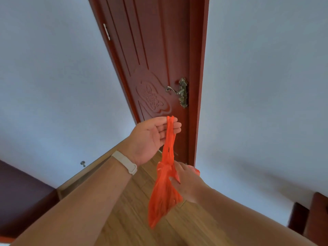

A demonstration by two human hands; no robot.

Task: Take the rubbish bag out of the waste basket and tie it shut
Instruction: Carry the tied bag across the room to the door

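Red bag (164, 197) hanging lengthwise, handles uppermost

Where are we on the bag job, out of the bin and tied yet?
Out: the orange bag hangs in the air, no basket in view. In hand: left hand pinches the stretched handles, right hand grips the gathered neck. A finished knot cannot be confirmed.
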